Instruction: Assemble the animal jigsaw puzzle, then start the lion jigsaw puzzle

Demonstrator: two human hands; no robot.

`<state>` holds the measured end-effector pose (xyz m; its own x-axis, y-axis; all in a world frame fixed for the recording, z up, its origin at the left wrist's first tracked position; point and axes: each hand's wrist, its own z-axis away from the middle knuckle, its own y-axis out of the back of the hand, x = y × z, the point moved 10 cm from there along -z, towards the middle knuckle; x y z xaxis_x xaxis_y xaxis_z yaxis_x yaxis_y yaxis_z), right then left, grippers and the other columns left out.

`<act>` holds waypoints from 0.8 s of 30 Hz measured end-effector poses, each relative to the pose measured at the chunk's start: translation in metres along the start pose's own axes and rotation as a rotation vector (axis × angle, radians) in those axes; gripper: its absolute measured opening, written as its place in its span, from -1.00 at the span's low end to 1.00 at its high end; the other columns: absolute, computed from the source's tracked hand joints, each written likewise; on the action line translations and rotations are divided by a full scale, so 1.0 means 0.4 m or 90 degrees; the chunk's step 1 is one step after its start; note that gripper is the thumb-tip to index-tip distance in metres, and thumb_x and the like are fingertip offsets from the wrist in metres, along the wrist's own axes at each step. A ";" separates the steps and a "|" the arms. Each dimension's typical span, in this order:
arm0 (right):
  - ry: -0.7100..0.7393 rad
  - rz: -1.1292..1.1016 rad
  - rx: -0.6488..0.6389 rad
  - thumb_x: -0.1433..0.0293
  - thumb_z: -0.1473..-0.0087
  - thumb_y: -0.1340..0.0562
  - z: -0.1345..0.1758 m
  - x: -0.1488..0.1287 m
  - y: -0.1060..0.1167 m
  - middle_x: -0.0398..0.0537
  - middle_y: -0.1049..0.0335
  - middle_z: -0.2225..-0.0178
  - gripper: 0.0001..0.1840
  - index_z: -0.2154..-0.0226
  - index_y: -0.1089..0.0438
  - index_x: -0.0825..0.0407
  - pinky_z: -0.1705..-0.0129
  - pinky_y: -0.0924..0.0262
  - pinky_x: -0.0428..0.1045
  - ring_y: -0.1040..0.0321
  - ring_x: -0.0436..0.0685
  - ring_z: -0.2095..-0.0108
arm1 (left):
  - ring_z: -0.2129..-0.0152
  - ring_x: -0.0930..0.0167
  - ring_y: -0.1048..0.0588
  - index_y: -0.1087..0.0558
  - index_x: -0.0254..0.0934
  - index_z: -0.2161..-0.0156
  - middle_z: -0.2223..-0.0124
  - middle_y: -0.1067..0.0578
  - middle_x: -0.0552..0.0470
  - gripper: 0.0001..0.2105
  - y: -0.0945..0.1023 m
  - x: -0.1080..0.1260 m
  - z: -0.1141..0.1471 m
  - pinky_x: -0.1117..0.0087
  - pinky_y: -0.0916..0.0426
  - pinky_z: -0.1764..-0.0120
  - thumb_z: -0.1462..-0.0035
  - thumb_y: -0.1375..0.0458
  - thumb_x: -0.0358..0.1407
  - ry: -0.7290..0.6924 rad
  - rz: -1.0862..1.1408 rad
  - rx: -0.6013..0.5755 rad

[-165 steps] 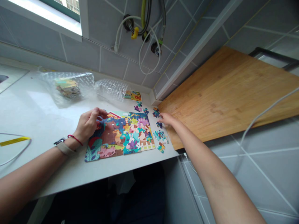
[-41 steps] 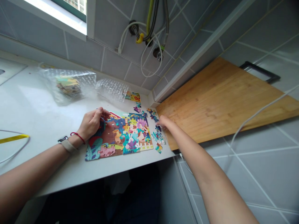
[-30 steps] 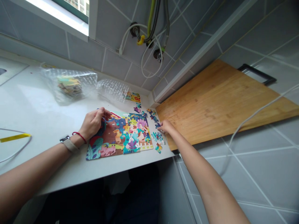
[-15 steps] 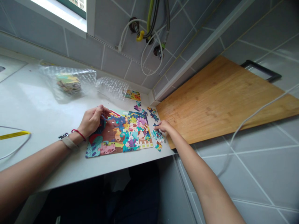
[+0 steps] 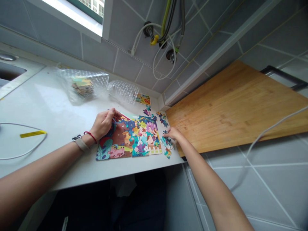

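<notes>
A colourful jigsaw puzzle with animal pictures lies on the white counter, its pieces largely joined. My left hand rests over the puzzle's upper left part, fingers curled together. Whatever those fingers may hold is hidden. At the puzzle's right side, my right hand reaches down with fingertips pinched at a puzzle piece. Several loose pieces lie just below that hand. More loose pieces are scattered above it, beside the wooden board.
Clear plastic bags lie at the back, one holding a stack of puzzle pieces. A small picture card is near the corner. A wooden board borders the right side. A white cable with a yellow tag curves at left.
The view has shifted left, so everything appears further right. My right hand stays at the loose pieces with a slight finger movement; my left hand keeps its place on the puzzle.
</notes>
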<state>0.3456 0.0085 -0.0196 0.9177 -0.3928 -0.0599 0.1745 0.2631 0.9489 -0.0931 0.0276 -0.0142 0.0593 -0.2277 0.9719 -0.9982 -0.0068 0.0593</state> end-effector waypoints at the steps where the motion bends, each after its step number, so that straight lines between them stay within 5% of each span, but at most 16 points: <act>1: -0.003 0.005 -0.011 0.22 0.28 -0.60 0.001 0.002 -0.005 -0.10 -0.51 0.53 -0.62 0.50 -0.48 0.02 0.40 -0.27 -0.06 -0.48 0.14 0.44 | 0.49 0.33 -0.56 -0.56 -0.30 0.36 0.39 -0.62 -0.10 -0.36 -0.001 0.002 0.000 0.35 -0.46 0.40 -0.32 0.07 0.22 -0.003 0.002 -0.003; 5: 0.007 0.002 -0.029 0.26 0.23 -0.58 -0.003 -0.002 -0.017 -0.19 -0.37 0.67 -0.63 0.61 -0.40 0.01 0.48 -0.19 -0.06 -0.37 0.08 0.57 | 0.49 0.34 -0.56 -0.57 -0.31 0.36 0.41 -0.61 -0.10 -0.37 -0.004 0.010 -0.001 0.35 -0.46 0.38 -0.33 0.07 0.19 -0.016 0.009 -0.009; 13: 0.116 -0.081 0.077 0.41 0.38 -0.57 0.020 -0.037 0.029 -0.17 -0.48 0.50 -0.65 0.55 -0.41 0.00 0.31 -0.28 -0.04 -0.46 0.14 0.37 | 0.48 0.34 -0.55 -0.58 -0.31 0.37 0.40 -0.61 -0.11 -0.35 -0.003 0.017 -0.001 0.34 -0.45 0.36 -0.34 0.09 0.20 -0.022 0.002 -0.006; 20: 0.222 -0.227 0.190 0.40 0.02 -0.32 0.079 -0.084 0.086 0.01 -0.56 0.21 -0.92 0.37 -0.45 0.01 0.15 -0.41 0.05 -0.51 0.16 0.25 | 0.47 0.34 -0.56 -0.58 -0.31 0.36 0.38 -0.63 -0.11 -0.34 -0.008 0.015 0.000 0.33 -0.45 0.32 -0.33 0.11 0.21 -0.017 -0.003 -0.013; 24: 0.303 -0.322 0.151 0.32 -0.08 -0.28 0.133 -0.154 0.095 0.00 -0.57 0.21 -0.81 0.22 -0.45 0.00 0.14 -0.44 0.05 -0.53 0.17 0.18 | 0.47 0.34 -0.55 -0.58 -0.31 0.34 0.40 -0.63 -0.09 -0.37 -0.010 0.015 0.000 0.34 -0.44 0.33 -0.33 0.09 0.17 -0.022 -0.006 -0.016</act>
<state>0.2766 -0.0041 0.0366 0.8106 0.0233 -0.5851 0.5852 -0.0684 0.8080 -0.0887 0.0261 -0.0085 0.0682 -0.2612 0.9629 -0.9971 0.0151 0.0747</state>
